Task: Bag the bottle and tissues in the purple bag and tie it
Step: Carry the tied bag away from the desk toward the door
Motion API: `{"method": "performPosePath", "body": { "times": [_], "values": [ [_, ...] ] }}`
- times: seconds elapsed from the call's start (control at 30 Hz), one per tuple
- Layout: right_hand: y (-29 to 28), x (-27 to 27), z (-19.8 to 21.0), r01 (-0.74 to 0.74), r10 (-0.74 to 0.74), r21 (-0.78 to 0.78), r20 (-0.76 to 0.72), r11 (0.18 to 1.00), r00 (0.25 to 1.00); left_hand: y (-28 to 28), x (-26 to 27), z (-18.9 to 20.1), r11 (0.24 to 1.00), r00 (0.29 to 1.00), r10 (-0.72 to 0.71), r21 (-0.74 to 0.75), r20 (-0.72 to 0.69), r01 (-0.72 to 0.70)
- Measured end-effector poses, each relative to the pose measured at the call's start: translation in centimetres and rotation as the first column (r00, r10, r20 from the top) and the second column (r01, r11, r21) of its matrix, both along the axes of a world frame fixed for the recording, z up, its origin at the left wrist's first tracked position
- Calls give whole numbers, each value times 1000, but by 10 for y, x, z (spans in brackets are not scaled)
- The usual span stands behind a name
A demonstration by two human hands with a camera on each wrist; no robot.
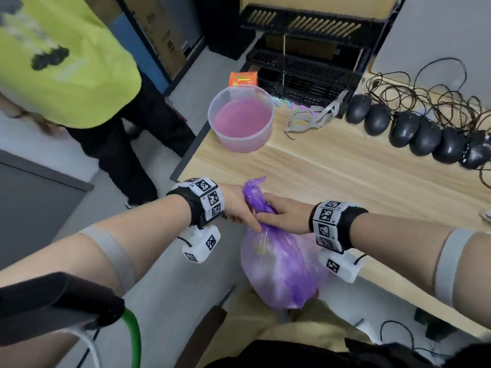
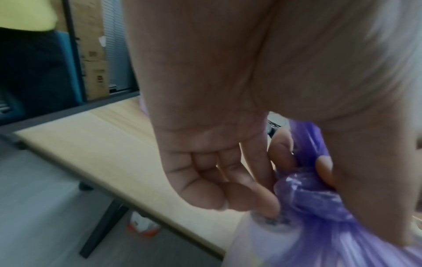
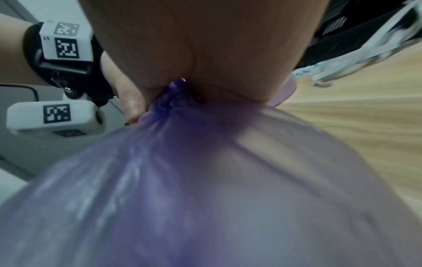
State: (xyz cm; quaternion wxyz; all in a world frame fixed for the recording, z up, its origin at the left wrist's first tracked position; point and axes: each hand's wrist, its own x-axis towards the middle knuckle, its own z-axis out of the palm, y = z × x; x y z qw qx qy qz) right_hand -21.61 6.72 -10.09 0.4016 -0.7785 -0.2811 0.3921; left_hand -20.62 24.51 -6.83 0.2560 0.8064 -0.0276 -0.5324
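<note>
The translucent purple bag (image 1: 281,269) hangs full and bulging just off the wooden table's near edge. Its neck is twisted into a rope, with a tail (image 1: 253,187) sticking up above my hands. My right hand (image 1: 276,216) grips the twisted neck (image 3: 169,101) from the right. My left hand (image 1: 240,211) pinches the same neck (image 2: 308,195) from the left, thumb and fingers curled against the plastic. A pale rounded shape (image 2: 269,233) shows through the bag wall. I cannot make out the bottle or tissues apart inside.
The wooden table (image 1: 345,176) carries a clear tub (image 1: 241,118) with a pink bottom, grey straps (image 1: 310,118), a row of black computer mice (image 1: 414,128) with tangled cables, and a black rack (image 1: 310,49). A person in a yellow-green shirt (image 1: 61,57) stands at left.
</note>
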Motion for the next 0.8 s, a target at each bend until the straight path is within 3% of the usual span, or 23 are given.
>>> {"method": "performPosePath", "body": {
  "times": [0.13,0.33,0.57,0.8],
  "values": [
    [44,-10,0,-121,121,-10,15,993,993,43,-28,3,992,995,102,-74,3,-102],
    [104,-30,-7,-207,206,15,68,978,976,99,-78,-1,953,954,297,-74,39,-294],
    [154,-58,-14,-274,274,37,12,961,962,145,-145,-20,813,802,582,-59,138,-580],
    [184,-61,-10,-400,402,91,-4,912,916,175,-181,-27,693,664,710,-65,235,-718]
  ]
}}
